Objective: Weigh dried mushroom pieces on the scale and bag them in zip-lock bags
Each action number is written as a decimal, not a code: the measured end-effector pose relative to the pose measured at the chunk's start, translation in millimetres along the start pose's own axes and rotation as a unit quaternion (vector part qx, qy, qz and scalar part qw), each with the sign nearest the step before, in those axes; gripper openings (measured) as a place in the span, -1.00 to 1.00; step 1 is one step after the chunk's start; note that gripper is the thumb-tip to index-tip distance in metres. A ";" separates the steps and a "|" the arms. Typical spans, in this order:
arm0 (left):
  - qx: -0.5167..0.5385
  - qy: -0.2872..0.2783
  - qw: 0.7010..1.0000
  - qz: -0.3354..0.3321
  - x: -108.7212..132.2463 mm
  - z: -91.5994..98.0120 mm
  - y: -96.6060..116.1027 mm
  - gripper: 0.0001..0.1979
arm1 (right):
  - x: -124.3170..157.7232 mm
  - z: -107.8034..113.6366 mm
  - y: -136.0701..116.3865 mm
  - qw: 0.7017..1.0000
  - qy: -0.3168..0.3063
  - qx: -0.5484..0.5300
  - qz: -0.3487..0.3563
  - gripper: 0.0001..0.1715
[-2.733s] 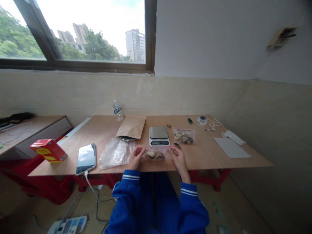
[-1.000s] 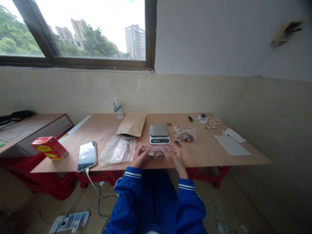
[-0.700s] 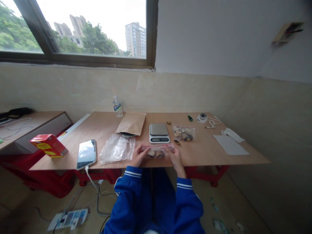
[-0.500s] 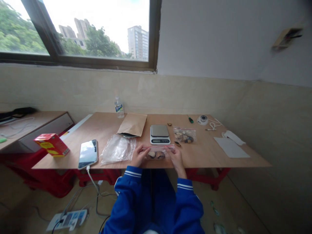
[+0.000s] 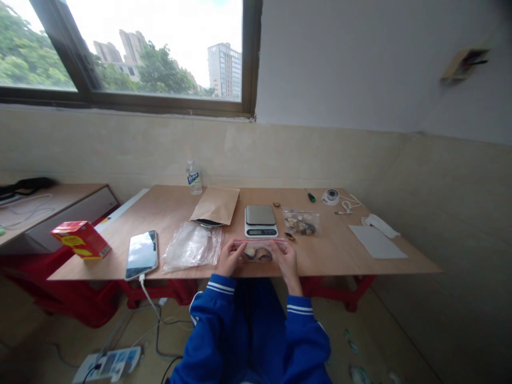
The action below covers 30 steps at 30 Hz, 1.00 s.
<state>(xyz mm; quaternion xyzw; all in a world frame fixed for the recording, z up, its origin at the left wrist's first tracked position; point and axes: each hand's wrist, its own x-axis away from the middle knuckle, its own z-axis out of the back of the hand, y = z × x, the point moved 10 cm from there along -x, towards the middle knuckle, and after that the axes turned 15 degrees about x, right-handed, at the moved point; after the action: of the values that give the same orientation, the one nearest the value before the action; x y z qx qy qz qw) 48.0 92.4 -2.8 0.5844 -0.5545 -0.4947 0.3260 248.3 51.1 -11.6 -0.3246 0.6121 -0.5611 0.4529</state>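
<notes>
Between my two hands is a clear zip bag [image 5: 258, 254] with a red strip along its top and several brown and pale pieces inside, perhaps dried mushrooms. My left hand [image 5: 229, 257] pinches the bag's left top corner. At the right end of the strip, the fingers of my right hand [image 5: 286, 258] are closed on the bag. Just behind it stands a digital kitchen scale [image 5: 261, 221] with a bare steel plate. To the scale's right lies a second filled zip bag [image 5: 301, 222], and a loose dark brown piece [image 5: 290, 236] rests near my right hand.
Left of my hands lie empty plastic bags [image 5: 190, 248], a brown paper bag [image 5: 218, 205], a phone [image 5: 142, 255] on a cable and a red box [image 5: 80, 239]. A bottle [image 5: 194, 178] stands by the wall. At right are a white camera [image 5: 330, 197] and white paper [image 5: 376, 241].
Both hands keep hold of the zip bag's top edge at nearly the same spot. The pieces inside look slightly shifted. The whole view has moved a little.
</notes>
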 end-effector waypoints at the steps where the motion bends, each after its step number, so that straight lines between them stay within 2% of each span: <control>1: 0.012 -0.002 1.000 0.011 0.6 -0.6 -1.6 -0.71 | 1.5 -2.4 0.6 1.000 -0.013 -0.013 -0.003 -0.54; 4: 0.034 -0.008 0.999 0.012 3.5 -2.8 0.3 -0.69 | 6.2 -8.0 0.0 0.997 -0.056 -0.047 -0.012 -0.46; 8: 0.040 -0.006 0.999 0.029 5.0 -5.6 -3.4 -0.69 | 9.0 -15.7 -2.5 0.992 -0.112 -0.056 -0.019 -0.56; 15: 0.030 0.022 0.999 0.027 -4.2 5.5 -15.8 -0.67 | 3.9 -28.4 -14.9 0.985 -0.171 -0.030 -0.002 -0.67; 17: 0.031 0.016 0.999 0.024 -5.9 7.0 -17.4 -0.68 | 1.8 -28.3 -14.6 0.986 -0.167 -0.023 0.002 -0.70; 21: 0.030 0.010 0.999 0.019 -4.4 6.3 -16.6 -0.69 | -1.6 -21.9 -8.4 0.992 -0.121 -0.016 0.014 -0.71; 25: 0.007 0.022 1.000 -0.012 -1.2 5.5 -9.6 -0.70 | -0.4 -21.6 -6.5 0.995 -0.098 0.000 0.027 -0.74; 28: -0.002 0.026 0.999 -0.033 -0.5 4.3 -4.2 -0.71 | -1.4 -15.4 -14.5 0.995 -0.081 0.049 0.037 -0.68; 30: -0.002 0.022 0.999 -0.047 -0.6 2.1 1.5 -0.72 | -2.4 -7.3 -30.1 0.990 -0.070 0.107 0.063 -0.61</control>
<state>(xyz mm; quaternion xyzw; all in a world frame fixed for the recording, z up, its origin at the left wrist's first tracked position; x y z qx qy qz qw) 45.7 93.0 -1.9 0.6198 -0.5183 -0.4974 0.3157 239.2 51.3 18.2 -0.2738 0.5340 -0.5700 0.5612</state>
